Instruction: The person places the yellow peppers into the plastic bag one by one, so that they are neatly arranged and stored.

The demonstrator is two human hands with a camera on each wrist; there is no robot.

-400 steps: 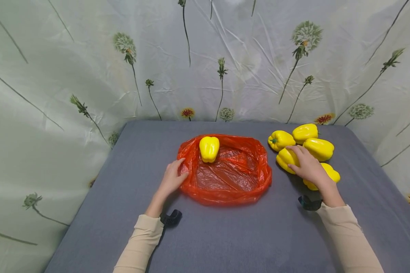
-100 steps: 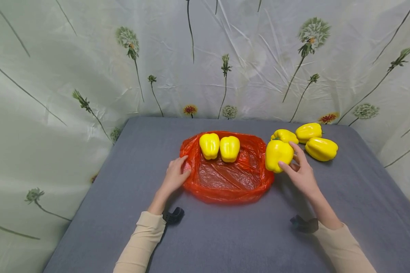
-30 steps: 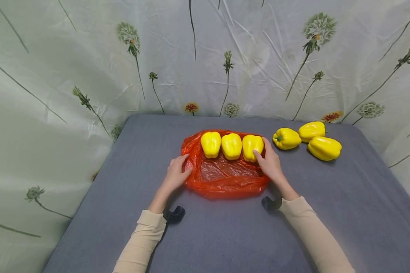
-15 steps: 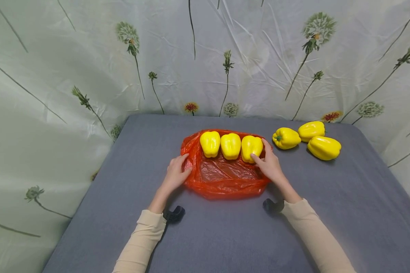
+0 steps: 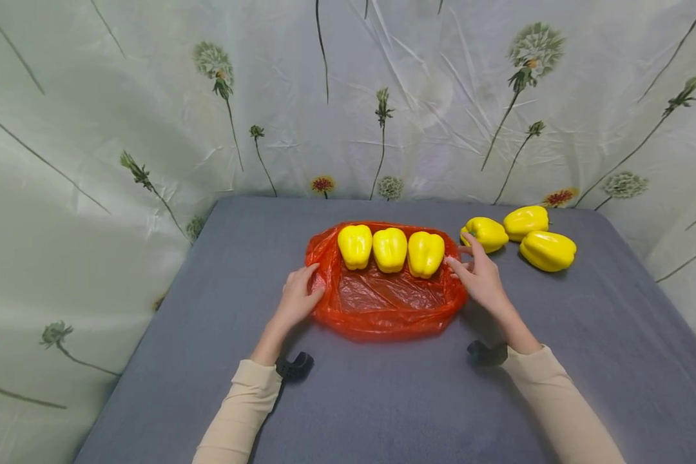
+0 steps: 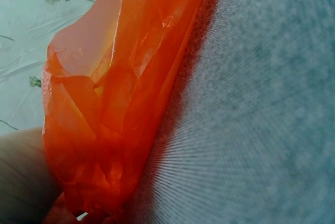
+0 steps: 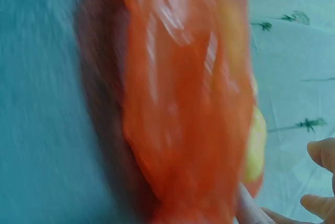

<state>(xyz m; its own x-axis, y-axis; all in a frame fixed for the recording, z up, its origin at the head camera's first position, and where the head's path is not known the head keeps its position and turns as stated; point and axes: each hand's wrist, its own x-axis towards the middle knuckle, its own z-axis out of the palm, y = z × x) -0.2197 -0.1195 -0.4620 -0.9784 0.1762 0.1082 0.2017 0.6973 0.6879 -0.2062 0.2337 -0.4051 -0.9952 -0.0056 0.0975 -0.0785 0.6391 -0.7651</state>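
Note:
A red plastic bag lies with its mouth spread wide on the table. Three yellow bell peppers stand side by side in a row along its back part. My left hand holds the bag's left rim between thumb and fingers; in the left wrist view, the orange-looking bag film hides most of its fingers. Just off the bag's right rim is my right hand, fingers apart and holding nothing. Its fingertips are close to the nearest loose bell pepper; whether they touch it I cannot tell.
Two more yellow bell peppers, one at the back and one in front of it, lie at the table's back right. Grey cloth covers the table. A pale curtain with printed dandelions hangs behind and at the sides.
Two bell peppers have joined the first one in the bag since the oldest frame. In the last half second my right hand let go of the third and moved right. My left hand stayed put.

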